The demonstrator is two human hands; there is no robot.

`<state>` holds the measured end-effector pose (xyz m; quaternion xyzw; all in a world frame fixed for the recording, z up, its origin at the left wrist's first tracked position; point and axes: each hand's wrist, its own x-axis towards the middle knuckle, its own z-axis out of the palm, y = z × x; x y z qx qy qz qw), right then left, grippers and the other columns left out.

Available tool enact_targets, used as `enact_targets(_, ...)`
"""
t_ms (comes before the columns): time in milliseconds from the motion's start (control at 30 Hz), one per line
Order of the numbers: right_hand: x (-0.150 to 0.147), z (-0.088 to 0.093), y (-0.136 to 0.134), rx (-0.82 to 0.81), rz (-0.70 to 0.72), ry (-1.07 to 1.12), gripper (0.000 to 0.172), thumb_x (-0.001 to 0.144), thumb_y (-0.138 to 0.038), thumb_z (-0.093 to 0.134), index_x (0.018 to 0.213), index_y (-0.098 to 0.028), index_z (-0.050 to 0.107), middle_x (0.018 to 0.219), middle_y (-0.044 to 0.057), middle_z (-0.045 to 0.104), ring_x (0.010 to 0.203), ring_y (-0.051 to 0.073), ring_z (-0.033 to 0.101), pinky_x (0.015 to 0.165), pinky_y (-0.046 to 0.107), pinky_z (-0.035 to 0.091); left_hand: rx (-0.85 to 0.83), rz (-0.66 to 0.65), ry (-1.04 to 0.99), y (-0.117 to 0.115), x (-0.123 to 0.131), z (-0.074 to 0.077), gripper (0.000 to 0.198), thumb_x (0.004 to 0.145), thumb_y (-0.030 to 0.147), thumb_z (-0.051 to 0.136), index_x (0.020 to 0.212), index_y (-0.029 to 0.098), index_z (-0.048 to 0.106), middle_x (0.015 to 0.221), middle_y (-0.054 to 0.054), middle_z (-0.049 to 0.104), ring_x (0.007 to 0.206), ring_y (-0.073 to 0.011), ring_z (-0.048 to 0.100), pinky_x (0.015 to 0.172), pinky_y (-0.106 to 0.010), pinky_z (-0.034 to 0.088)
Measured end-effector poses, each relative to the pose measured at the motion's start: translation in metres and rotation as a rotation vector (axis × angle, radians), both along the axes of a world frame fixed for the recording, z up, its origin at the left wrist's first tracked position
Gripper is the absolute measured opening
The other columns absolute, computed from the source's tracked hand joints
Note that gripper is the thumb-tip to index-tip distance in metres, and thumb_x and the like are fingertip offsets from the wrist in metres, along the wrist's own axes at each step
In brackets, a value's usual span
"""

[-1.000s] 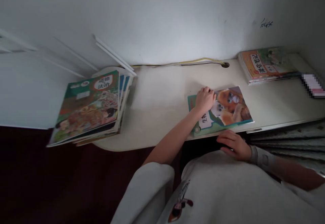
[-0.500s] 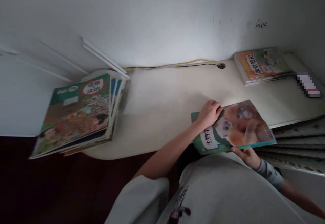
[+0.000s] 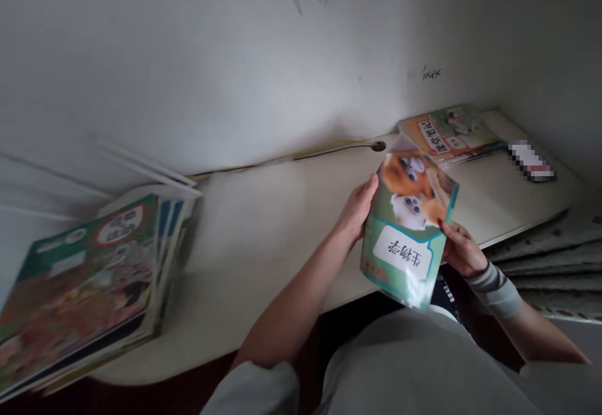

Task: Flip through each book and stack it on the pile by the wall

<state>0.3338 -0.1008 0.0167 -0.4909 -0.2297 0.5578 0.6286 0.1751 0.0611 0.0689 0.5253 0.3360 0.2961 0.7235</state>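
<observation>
Between my two hands is a biology textbook point(image 3: 399, 214) with a green cover and a picture of monkeys. It is tilted, and its title reads upside down from my side. My left hand point(image 3: 358, 208) grips the book's left edge, with the fingers mostly hidden behind it. On the opposite edge my right hand point(image 3: 463, 249) is closed, its thumb on the cover and its other fingers underneath. The book is held above the front edge of the pale desk point(image 3: 263, 239), its top overlapping the view of another book stack.
A stack of books point(image 3: 89, 277) lies at the desk's left end. At the back right is a smaller stack with an orange-and-green cover point(image 3: 446, 130), beside a blurred-out phone point(image 3: 531, 161). A cable point(image 3: 329, 147) runs along the wall into a hole. Patterned fabric point(image 3: 555, 264) lies at right.
The textbook has turned and been raised, so its title now faces nearer my body. My left hand has shifted from on top of the cover to its left edge. The view has swung right.
</observation>
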Motion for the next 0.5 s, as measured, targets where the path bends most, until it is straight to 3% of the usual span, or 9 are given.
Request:
enact_targets(100, 0.017, -0.006, 0.009, 0.051, -0.036, -0.087, 0.038, 0.081, -0.057, 0.056, 0.100, -0.024, 0.060, 0.093, 0.006, 0.072, 0.080, 0.023, 0.068, 0.074, 0.042, 0.056, -0.005, -0.011, -0.064, 0.005, 0.031, 0.011, 0.059, 0.082, 0.065, 0.047, 0.109, 0.016, 0.064, 0.083, -0.009, 0.073, 0.079, -0.0213, 0.068, 0.069, -0.034, 0.053)
enact_targets(167, 0.034, -0.003, 0.016, 0.130, -0.015, -0.269, 0.052, 0.087, -0.063, 0.038, 0.119, -0.025, 0.053, 0.115, 0.010, 0.066, 0.101, 0.027, 0.065, 0.084, 0.048, 0.053, 0.041, -0.075, 0.003, 0.013, 0.057, 0.014, 0.056, 0.088, 0.062, 0.041, 0.108, 0.015, 0.064, 0.085, -0.009, 0.073, 0.081, -0.0217, 0.068, 0.071, -0.035, 0.053)
enact_targets(233, 0.054, 0.005, 0.028, 0.181, 0.015, -0.446, 0.062, 0.089, -0.066, 0.024, 0.130, -0.024, 0.045, 0.125, 0.012, 0.061, 0.111, 0.027, 0.060, 0.086, 0.049, 0.052, 0.081, -0.176, 0.096, 0.025, 0.087, 0.015, 0.050, 0.092, 0.055, 0.039, 0.104, 0.014, 0.065, 0.086, -0.009, 0.073, 0.082, -0.0219, 0.067, 0.072, -0.035, 0.053)
enact_targets(300, 0.076, 0.017, 0.045, 0.200, -0.011, -0.499, 0.061, 0.089, -0.066, 0.025, 0.129, -0.025, 0.046, 0.123, 0.011, 0.062, 0.108, 0.026, 0.061, 0.079, 0.046, 0.055, 0.215, -0.282, 0.238, 0.044, 0.119, 0.017, 0.046, 0.093, 0.049, 0.039, 0.096, 0.013, 0.067, 0.085, -0.009, 0.073, 0.083, -0.0213, 0.066, 0.073, -0.034, 0.053)
enact_targets(367, 0.101, 0.029, 0.065, 0.225, -0.096, -0.408, 0.050, 0.086, -0.064, 0.040, 0.117, -0.027, 0.054, 0.111, 0.007, 0.066, 0.096, 0.023, 0.064, 0.067, 0.038, 0.055, 0.495, -0.334, 0.443, 0.071, 0.153, 0.022, 0.046, 0.093, 0.048, 0.039, 0.088, 0.014, 0.068, 0.083, -0.008, 0.072, 0.083, -0.0201, 0.065, 0.073, -0.033, 0.051)
enact_targets(500, 0.149, 0.040, 0.100, 0.229, -0.257, -0.068, 0.028, 0.071, -0.047, 0.073, 0.085, -0.027, 0.059, 0.078, -0.005, 0.064, 0.061, 0.010, 0.057, 0.047, 0.021, 0.044, 0.736, -0.270, 0.587, 0.142, 0.217, 0.038, 0.038, 0.094, 0.039, 0.042, 0.086, 0.012, 0.068, 0.089, -0.010, 0.070, 0.097, -0.0220, 0.060, 0.085, -0.034, 0.045)
